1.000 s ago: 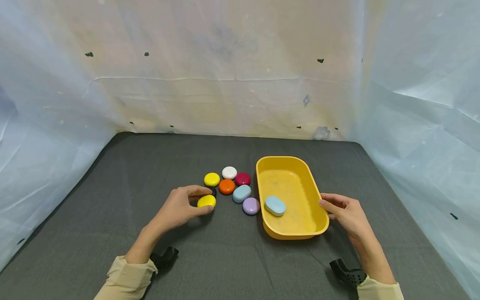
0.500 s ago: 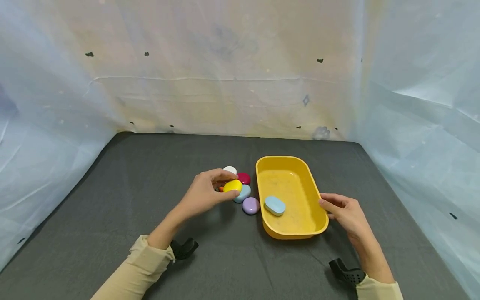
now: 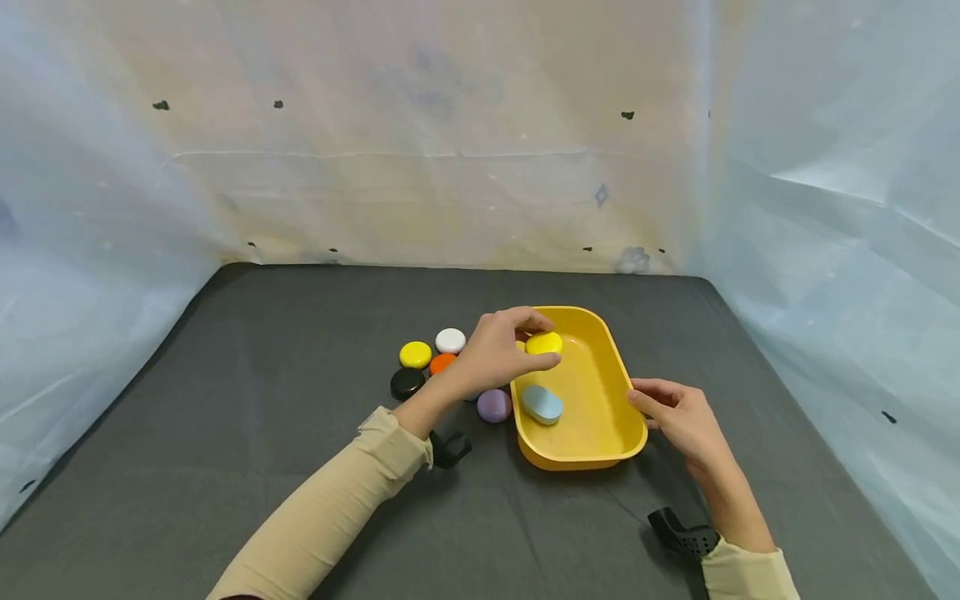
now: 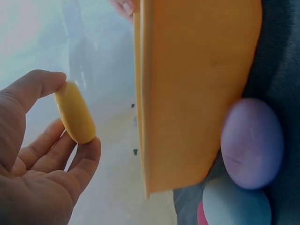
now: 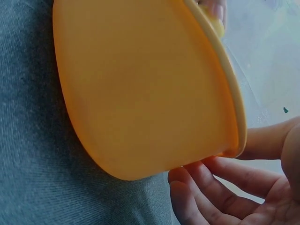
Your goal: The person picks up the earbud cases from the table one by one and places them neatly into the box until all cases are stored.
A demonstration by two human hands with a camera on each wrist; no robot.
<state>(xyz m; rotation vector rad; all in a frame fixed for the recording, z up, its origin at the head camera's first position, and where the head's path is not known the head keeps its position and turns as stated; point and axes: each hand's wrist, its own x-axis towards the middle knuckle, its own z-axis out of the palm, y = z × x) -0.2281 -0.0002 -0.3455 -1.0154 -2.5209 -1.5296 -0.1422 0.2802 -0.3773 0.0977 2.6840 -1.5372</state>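
Note:
My left hand (image 3: 498,350) pinches a yellow pebble-shaped disc (image 3: 545,343) between thumb and fingertips, over the left side of a yellow plastic tub (image 3: 596,392). In the left wrist view the disc (image 4: 76,112) stands on edge in the fingers, above the level of the rim. A light blue oval pebble (image 3: 542,404) lies inside the tub near its left wall. My right hand (image 3: 681,412) grips the tub's right rim; in the right wrist view the thumb lies over the rim and fingertips (image 5: 180,176) touch the outer wall below.
Left of the tub on the dark cloth lie a yellow pebble (image 3: 416,355), a white one (image 3: 451,341), a black one (image 3: 407,384), a purple one (image 3: 494,406) and an orange one (image 3: 442,363). The left forearm partly covers this group. Pale plastic sheeting (image 3: 450,208) walls the table.
My left hand has carried the yellow disc rightward from beside the black pebble, across the group, to over the tub. My right hand keeps its grip on the rim. The head view has shifted slightly.

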